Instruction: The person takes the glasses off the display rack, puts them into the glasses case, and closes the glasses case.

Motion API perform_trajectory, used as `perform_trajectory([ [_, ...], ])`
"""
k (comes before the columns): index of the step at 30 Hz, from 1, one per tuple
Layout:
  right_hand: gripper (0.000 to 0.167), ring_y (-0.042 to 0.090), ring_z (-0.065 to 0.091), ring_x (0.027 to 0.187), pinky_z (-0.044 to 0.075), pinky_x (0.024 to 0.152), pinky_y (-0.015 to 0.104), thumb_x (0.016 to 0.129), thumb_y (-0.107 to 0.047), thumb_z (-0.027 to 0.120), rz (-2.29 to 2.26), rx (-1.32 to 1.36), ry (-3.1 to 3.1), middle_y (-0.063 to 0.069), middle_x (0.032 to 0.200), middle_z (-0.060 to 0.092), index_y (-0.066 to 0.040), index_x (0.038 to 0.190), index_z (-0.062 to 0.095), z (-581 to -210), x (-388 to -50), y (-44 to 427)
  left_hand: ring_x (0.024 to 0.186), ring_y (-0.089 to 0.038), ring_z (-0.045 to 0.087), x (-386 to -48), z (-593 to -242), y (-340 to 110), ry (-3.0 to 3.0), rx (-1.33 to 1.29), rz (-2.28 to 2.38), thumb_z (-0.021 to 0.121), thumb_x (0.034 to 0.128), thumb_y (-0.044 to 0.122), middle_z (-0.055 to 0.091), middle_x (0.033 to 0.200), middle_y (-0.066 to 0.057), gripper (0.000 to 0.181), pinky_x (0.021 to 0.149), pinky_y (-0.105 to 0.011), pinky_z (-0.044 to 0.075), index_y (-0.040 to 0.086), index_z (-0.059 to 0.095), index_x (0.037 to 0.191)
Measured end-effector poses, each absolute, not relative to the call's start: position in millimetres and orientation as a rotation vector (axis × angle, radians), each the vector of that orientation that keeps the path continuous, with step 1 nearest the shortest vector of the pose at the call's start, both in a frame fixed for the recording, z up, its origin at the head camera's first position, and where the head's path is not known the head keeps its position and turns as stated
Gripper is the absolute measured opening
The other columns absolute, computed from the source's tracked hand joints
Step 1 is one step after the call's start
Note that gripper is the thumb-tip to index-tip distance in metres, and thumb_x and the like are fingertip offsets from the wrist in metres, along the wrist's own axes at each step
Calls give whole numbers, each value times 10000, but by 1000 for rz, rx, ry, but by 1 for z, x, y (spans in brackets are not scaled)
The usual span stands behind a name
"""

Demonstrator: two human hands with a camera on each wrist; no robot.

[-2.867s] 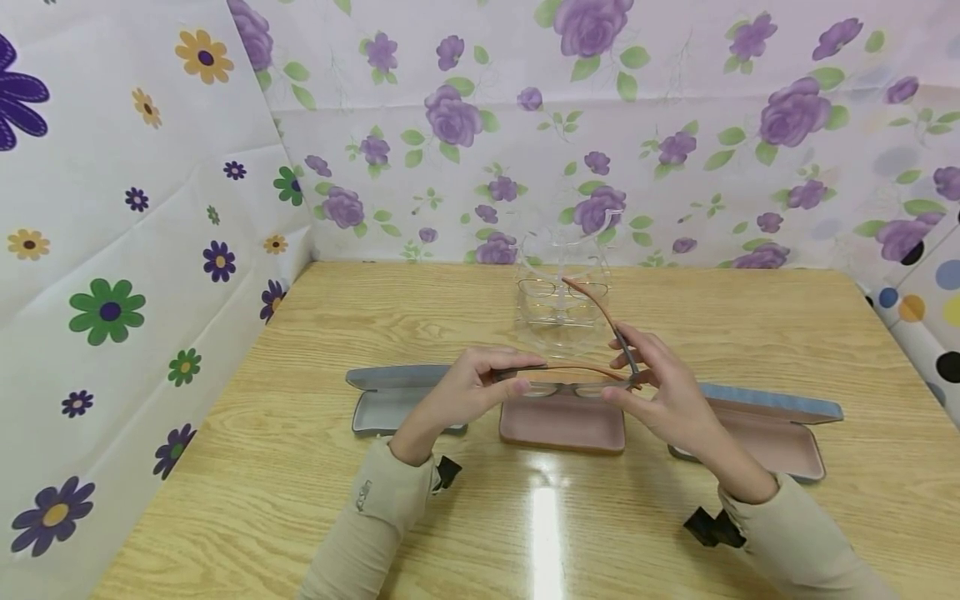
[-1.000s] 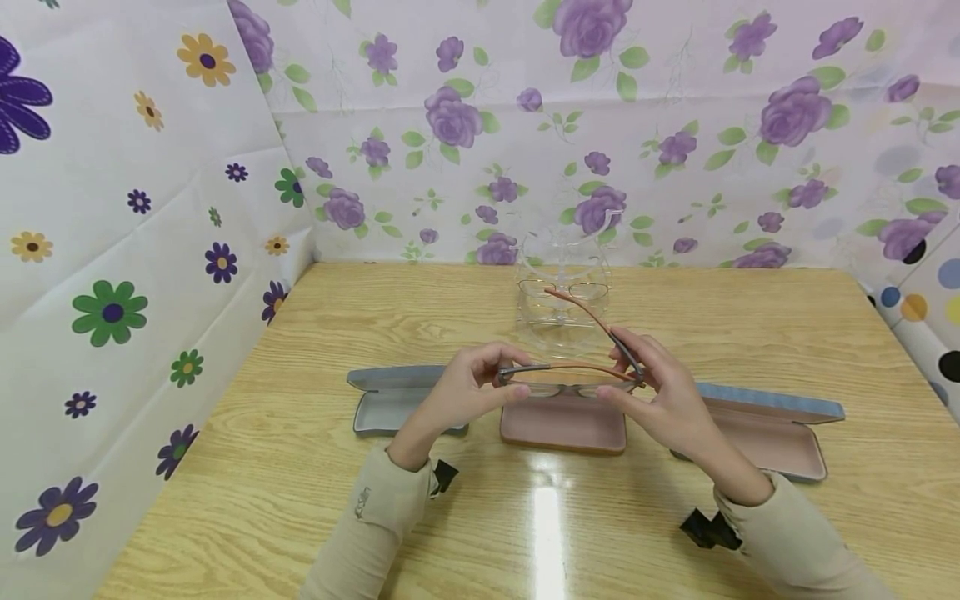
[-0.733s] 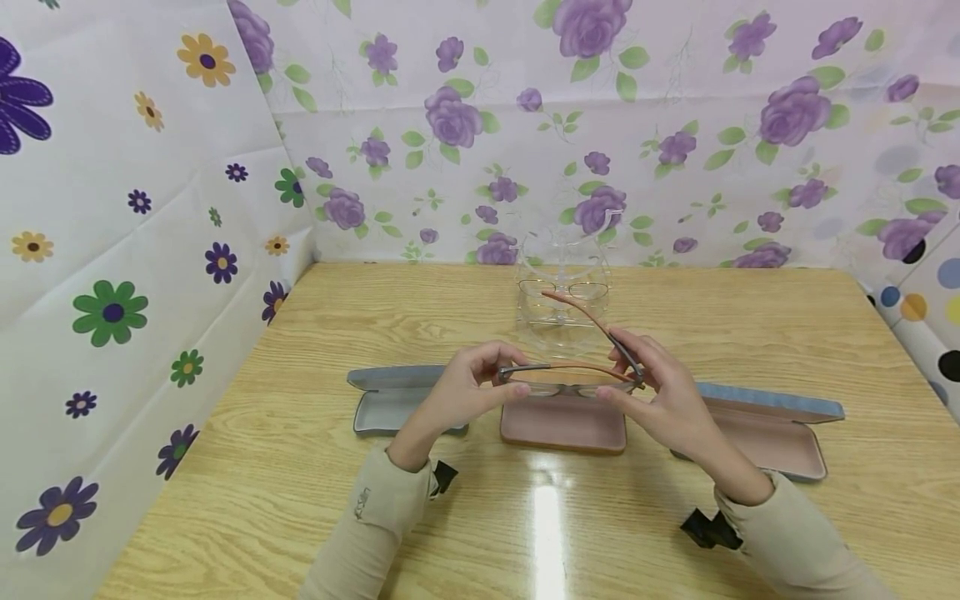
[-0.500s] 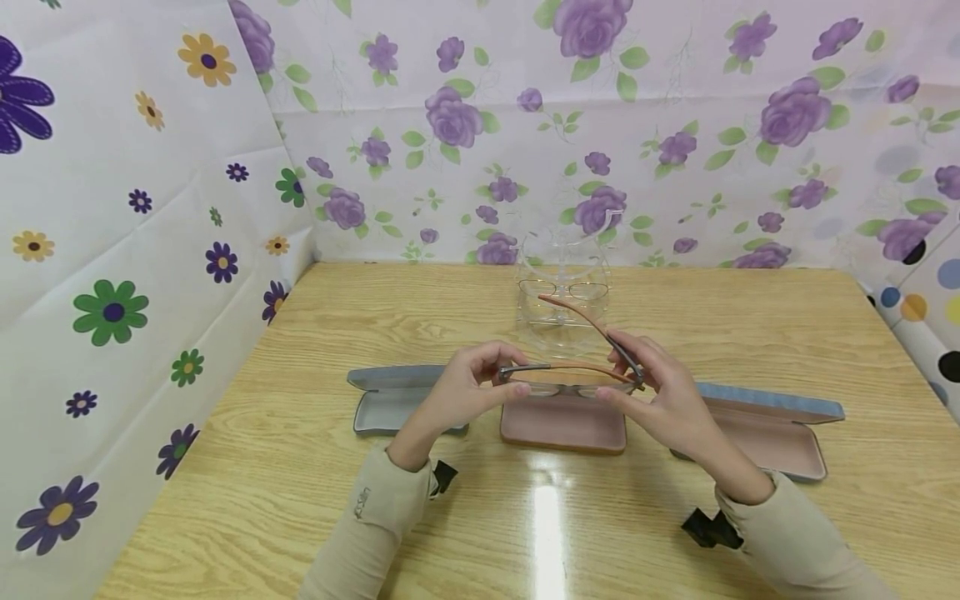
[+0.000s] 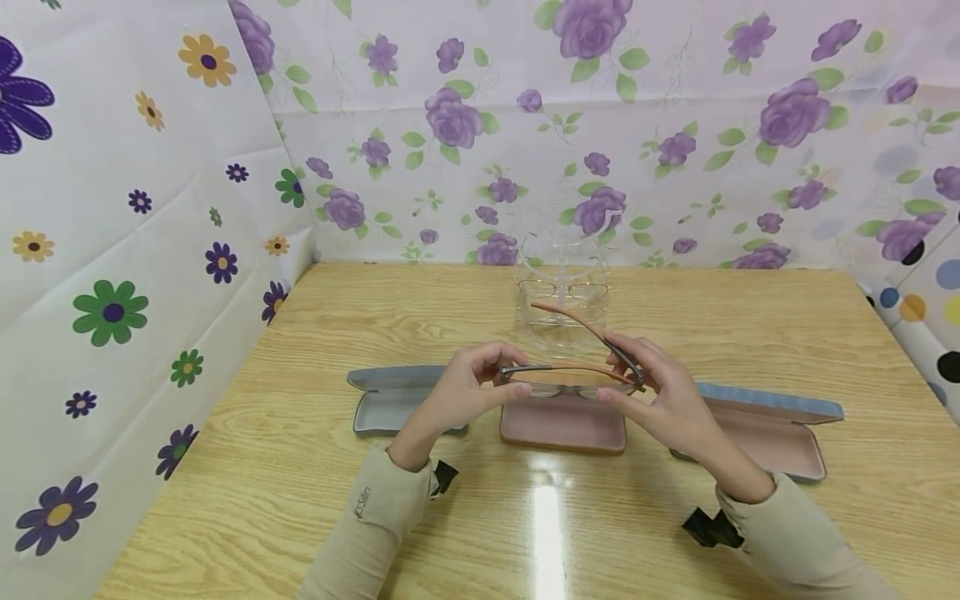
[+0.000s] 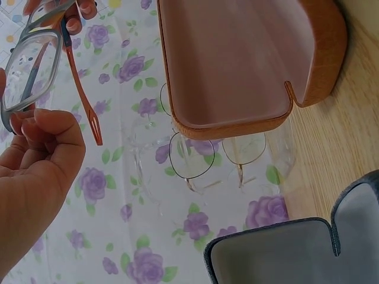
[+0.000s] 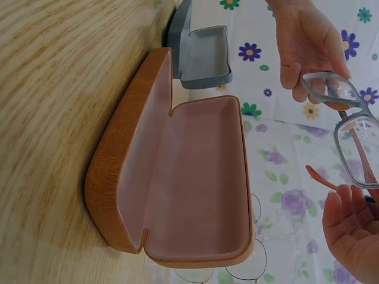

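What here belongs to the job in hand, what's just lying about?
In the job:
grey glasses, held by the left hand and right hand
open brown case nearest them, probably

Apparently just lying about:
grey case
blue case
clear stand
wire-rimmed glasses on it

The head view is bright and evenly lit, its pale backdrop (image 5: 420,50) slightly washed out. Light seems to come from above: a hard white streak of glare runs down the near middle of the worktop (image 5: 300,467), with a smaller patch of shine just beyond it. Shadows are soft and faint around the brown case (image 5: 562,448). The clear stand (image 5: 561,275) nearly melts into the pattern behind, and fine detail there is smeared. The outer parts look stretched, as through a wide lens. Both wrist views are dimmer and greyer, with muted colours and darker shade on the worktop beside the brown case.
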State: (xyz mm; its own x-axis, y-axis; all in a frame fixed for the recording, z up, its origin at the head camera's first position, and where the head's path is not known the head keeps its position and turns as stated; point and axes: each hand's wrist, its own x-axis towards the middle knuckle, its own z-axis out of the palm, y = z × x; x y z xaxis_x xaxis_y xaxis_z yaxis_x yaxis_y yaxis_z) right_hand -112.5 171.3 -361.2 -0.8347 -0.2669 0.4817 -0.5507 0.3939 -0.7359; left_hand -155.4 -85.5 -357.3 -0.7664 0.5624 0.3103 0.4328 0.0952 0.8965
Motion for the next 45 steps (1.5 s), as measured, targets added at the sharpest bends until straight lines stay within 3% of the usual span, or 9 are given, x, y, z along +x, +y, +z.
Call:
perform_trajectory([
  [5, 593, 79, 492, 776, 452, 623, 257, 727, 110, 687, 1425, 732, -2361, 96, 934, 552, 74, 1274, 462, -353, -108, 168, 641, -119, 431, -156, -358, -85, 2234, 1025, 1772, 677, 789, -7, 571, 830, -51, 231, 577, -237, 387, -36, 607, 1007],
  [11, 623, 111, 512, 822, 456, 660, 238, 740, 55, 706, 1429, 724, -2382, 22, 973, 559, -30, 1311, 470, -363, -114, 173, 646, -116, 426, -156, -358, -85, 2225, 1013, 1779, 673, 790, -10, 574, 861, -142, 226, 583, -234, 385, -39, 608, 1005],
  [18, 610, 88, 513, 829, 449, 666, 222, 743, 19, 718, 1414, 737, -2381, 8, 973, 570, -68, 1303, 492, -365, -115, 175, 643, -123, 423, -156, -358, -85, 2224, 988, 1777, 676, 794, 1, 578, 865, -48, 223, 583, -238, 375, -30, 612, 1006],
  [35, 539, 87, 554, 869, 462, 743, 175, 754, -1, 717, 1406, 757, -2369, 9, 964, 610, -74, 1259, 543, -366, -115, 174, 640, -125, 422, -156, -357, -85, 2228, 989, 1774, 680, 788, -8, 586, 879, -60, 222, 579, -234, 372, -27, 615, 999],
  [45, 525, 74, 543, 827, 461, 657, 224, 736, 6, 726, 1347, 769, -2374, 1, 958, 612, -71, 1230, 569, -366, -115, 174, 638, -120, 422, -156, -357, -84, 2237, 991, 1770, 682, 786, -13, 592, 909, -90, 227, 579, -228, 368, -40, 613, 1001],
])
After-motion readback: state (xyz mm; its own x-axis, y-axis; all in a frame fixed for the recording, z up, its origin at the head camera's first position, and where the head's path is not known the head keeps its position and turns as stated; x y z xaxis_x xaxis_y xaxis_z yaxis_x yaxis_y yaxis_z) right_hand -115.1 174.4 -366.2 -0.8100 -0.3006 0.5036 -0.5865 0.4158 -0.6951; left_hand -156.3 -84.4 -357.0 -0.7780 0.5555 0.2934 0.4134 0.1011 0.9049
